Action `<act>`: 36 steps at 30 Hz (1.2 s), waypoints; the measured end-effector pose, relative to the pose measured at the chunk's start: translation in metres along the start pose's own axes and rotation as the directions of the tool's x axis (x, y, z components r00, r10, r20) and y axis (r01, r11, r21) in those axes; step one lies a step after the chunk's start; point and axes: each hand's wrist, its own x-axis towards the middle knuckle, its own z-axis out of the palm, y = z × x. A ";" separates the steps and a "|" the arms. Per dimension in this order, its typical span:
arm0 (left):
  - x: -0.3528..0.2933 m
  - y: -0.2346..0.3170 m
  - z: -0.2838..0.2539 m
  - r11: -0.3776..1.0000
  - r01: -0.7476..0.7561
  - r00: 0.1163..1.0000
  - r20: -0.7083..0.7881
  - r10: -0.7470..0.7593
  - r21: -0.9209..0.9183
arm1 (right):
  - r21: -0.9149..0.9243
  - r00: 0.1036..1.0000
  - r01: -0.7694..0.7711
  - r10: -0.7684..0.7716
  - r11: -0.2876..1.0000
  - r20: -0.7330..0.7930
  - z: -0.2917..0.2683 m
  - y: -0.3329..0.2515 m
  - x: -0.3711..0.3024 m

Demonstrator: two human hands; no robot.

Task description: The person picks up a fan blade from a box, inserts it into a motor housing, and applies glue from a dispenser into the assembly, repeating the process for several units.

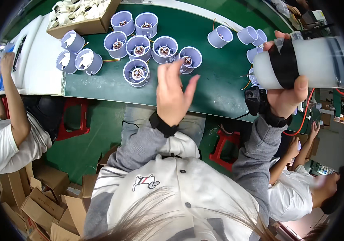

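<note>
My right hand [288, 96] is wrapped round the bottle [314, 60], held sideways toward the counter's [220, 86] right end; thumb and fingers bear near the dark band, probably for grip and balance. My left hand [174, 90] is half open, thumb apart, nothing seen in it, beside a cup [198, 63]; contact unclear. More cups [137, 82] cluster left of centre, open ends up, likely so the motors [164, 51] inside are reachable. Three with white fans [87, 60] stand nearer the left edge, perhaps for sorting.
</note>
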 end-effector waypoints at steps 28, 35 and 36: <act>-0.007 0.024 -0.024 0.969 -0.239 0.861 0.449 0.240 -0.061 | -0.034 0.998 -0.037 0.038 0.999 0.041 -0.007 -0.024 -0.028; -0.025 -0.017 -0.021 0.986 -0.105 0.938 0.318 0.140 -0.127 | 0.003 0.983 -0.093 0.091 0.996 0.160 0.038 -0.003 -0.042; -0.027 -0.019 -0.022 0.986 -0.100 0.939 0.315 0.138 -0.136 | 0.059 0.988 -0.075 0.066 0.995 0.142 0.044 0.002 -0.043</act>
